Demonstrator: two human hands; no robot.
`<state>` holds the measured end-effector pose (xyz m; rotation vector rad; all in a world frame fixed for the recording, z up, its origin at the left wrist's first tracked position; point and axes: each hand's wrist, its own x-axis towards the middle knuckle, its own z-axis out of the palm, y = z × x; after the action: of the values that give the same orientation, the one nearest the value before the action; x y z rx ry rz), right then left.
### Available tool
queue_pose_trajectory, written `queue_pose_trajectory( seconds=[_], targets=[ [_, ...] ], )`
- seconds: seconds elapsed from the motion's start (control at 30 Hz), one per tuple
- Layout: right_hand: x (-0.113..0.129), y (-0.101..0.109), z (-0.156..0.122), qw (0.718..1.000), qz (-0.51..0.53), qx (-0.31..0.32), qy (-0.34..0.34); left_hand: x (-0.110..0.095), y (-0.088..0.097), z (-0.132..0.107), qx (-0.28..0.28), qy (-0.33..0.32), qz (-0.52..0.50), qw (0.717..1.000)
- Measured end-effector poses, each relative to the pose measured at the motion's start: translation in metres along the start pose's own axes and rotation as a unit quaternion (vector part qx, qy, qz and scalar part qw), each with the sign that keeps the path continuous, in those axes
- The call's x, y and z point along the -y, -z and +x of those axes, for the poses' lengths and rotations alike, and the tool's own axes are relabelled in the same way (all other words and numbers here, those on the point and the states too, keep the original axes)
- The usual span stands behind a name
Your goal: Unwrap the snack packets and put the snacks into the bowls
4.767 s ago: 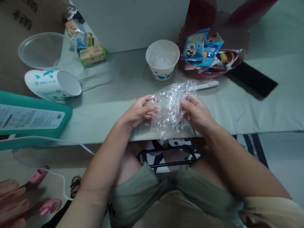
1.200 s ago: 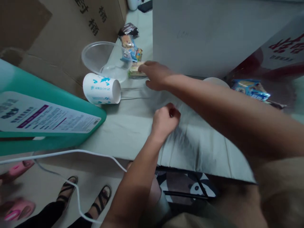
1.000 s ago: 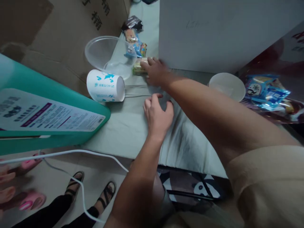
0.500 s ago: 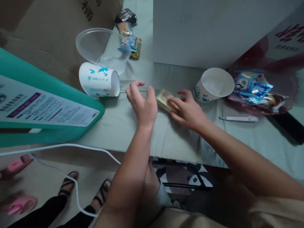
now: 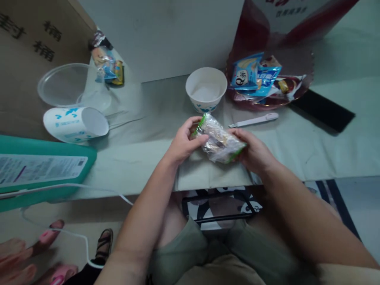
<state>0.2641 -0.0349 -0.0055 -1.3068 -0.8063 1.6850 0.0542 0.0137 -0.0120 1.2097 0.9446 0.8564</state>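
Observation:
Between my two hands is a snack packet (image 5: 218, 140) in clear crinkled wrapping with green ends. My left hand (image 5: 188, 138) grips its left end, thumb lying over the top. On the other end, my right hand (image 5: 252, 148) is closed around the green edge, its fingers partly hidden behind the packet. Just beyond stands an upright white paper cup (image 5: 206, 89) with blue leaf prints. A white craft knife (image 5: 255, 120) lies on the cloth past my right hand.
A tipped paper cup (image 5: 74, 124), a clear plastic tub (image 5: 68, 85) and a green container (image 5: 44, 170) are at left. A plate (image 5: 308, 75) of snack packets stands at right, beside a black phone-like slab (image 5: 323, 111). A white cable (image 5: 89, 186) crosses the front edge.
My left hand, empty before, now holds the packet together with my right hand. The packet has been lifted and turned. The whole view has swung to the right.

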Motion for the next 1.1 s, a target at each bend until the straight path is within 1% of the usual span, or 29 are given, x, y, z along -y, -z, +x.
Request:
queue_pose_trajectory(
  seconds=[0.03,0.1,0.17,0.23,0.3,0.37,0.47,0.57,0.63,0.7,0.73,0.8,0.87,0.93,1.0,1.1],
  targets=[
    [-0.001,0.006,-0.002,0.999,-0.016,-0.013,0.026,0.001,-0.003,0.003,-0.023,0.002,0.004,1.000],
    [-0.003,0.018,-0.007,0.988,-0.100,-0.028,0.115,0.001,-0.006,0.008,-0.056,0.008,0.002,0.998],
    [-0.004,0.027,-0.010,0.953,-0.219,-0.018,0.210,0.001,-0.009,0.010,-0.070,0.018,0.006,0.997],
    [-0.004,0.031,-0.010,0.909,-0.309,-0.003,0.280,-0.001,-0.013,0.009,-0.077,0.021,0.027,0.996],
    [-0.004,0.029,-0.007,0.877,-0.349,-0.011,0.330,-0.002,-0.017,0.005,-0.078,0.017,0.060,0.995],
    [-0.004,0.025,-0.002,0.861,-0.361,-0.039,0.357,-0.002,-0.021,0.001,-0.073,0.000,0.087,0.993],
    [-0.005,0.015,0.005,0.863,-0.356,-0.088,0.347,0.003,-0.022,-0.001,-0.059,-0.057,0.110,0.991],
    [-0.007,0.006,0.009,0.865,-0.356,-0.114,0.334,0.013,-0.021,0.000,-0.031,-0.117,0.110,0.987],
    [-0.006,0.003,0.011,0.858,-0.362,-0.123,0.344,0.018,-0.022,0.001,-0.042,-0.131,0.124,0.983],
    [-0.004,0.007,0.011,0.846,-0.371,-0.135,0.359,0.020,-0.021,0.001,-0.076,-0.131,0.143,0.978],
    [-0.002,0.012,0.011,0.836,-0.383,-0.146,0.365,0.020,-0.019,0.001,-0.092,-0.133,0.149,0.976],
    [0.002,0.025,0.009,0.806,-0.430,-0.182,0.364,0.019,-0.012,0.000,-0.118,-0.139,0.150,0.972],
    [0.004,0.038,0.008,0.764,-0.503,-0.223,0.338,0.020,0.000,-0.002,-0.146,-0.143,0.144,0.968],
    [0.003,0.046,0.008,0.723,-0.570,-0.251,0.299,0.022,0.014,-0.005,-0.173,-0.137,0.128,0.967],
    [0.000,0.045,0.009,0.694,-0.614,-0.264,0.266,0.027,0.028,-0.008,-0.191,-0.128,0.115,0.966],
    [-0.005,0.039,0.013,0.673,-0.644,-0.274,0.240,0.032,0.041,-0.012,-0.211,-0.122,0.113,0.963]
  ],
)
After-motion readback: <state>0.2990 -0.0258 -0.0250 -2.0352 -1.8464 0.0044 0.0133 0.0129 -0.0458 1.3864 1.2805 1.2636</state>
